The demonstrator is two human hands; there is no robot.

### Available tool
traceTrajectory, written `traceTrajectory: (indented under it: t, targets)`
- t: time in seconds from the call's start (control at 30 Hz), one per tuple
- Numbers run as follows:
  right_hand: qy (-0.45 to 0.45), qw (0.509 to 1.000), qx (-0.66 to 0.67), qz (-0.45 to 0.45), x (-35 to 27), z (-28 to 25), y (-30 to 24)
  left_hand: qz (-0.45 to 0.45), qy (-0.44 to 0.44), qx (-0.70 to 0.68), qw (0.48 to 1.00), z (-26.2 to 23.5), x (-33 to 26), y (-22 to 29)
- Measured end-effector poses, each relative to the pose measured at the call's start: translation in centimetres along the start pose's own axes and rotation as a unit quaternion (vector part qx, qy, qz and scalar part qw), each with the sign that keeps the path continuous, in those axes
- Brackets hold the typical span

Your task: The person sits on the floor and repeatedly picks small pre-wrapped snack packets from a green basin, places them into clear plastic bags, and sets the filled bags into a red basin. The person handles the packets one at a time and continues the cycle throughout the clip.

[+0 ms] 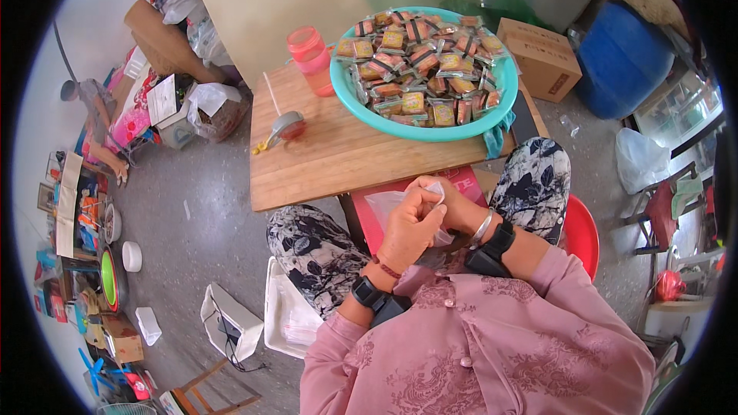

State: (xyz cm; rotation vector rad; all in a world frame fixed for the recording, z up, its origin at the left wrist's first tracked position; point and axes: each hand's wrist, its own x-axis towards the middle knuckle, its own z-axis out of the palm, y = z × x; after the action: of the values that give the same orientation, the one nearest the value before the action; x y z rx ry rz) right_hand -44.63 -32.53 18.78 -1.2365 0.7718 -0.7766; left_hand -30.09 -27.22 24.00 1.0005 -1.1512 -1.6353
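Over the red box (466, 181), a thin plastic bag (387, 204) is being pinched by the left hand (413, 221) and the right hand (458, 207), fingers curled nearly closed; if too hard a tug is being applied, its film could be torn.

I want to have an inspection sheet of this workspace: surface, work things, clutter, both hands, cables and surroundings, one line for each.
Surface: wooden tabletop; turquoise basin on it, heaped with wrapped packets.
Work things: translucent plastic at the hands, contents unclear.
Clutter: pink jar and small grey-and-red object left of the basin.
Hands: left hand pinches the plastic; right hand is against it, fingers partly hidden.
Cables: dark cord at a white bin on the floor.
Surroundings: cardboard box and blue barrel beyond the tabletop's right side.
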Motion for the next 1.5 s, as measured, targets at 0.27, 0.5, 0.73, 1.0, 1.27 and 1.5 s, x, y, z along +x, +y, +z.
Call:
traceTrajectory:
  t: [0.27, 0.5, 0.73, 1.0, 1.27, 1.5]
  targets:
    - [-0.025, 0.995, -0.079, -0.053, 0.2, -0.7, 0.9, -0.001, -0.008, 0.048, 0.999, 0.4, -0.2, 0.0]
    - [0.025, 0.988, -0.14, -0.054, 1.7, 0.7, 3.2, 0.097, 0.045, 0.176, 0.979, -2.2, 0.3, -0.8]
    - [0.018, 0.93, -0.365, -0.045, -0.7, 0.1, -5.9, 0.032, 0.152, 0.217, 0.964, -6.0, -0.4, 0.1]
    - [0.27, 0.89, -0.348, -0.122, -0.7, -9.2, -18.3, -0.054, 0.149, 0.073, 0.985, -5.9, -0.7, 0.4]
    - [0.487, 0.694, -0.529, -0.037, 7.4, -19.5, -15.7, -0.062, 0.14, 0.031, 0.988, -6.5, -0.9, -0.2]
    - [0.491, 0.71, -0.504, -0.02, 8.6, -20.3, -14.8, -0.064, 0.147, 0.021, 0.987, -6.6, -1.2, -0.3]
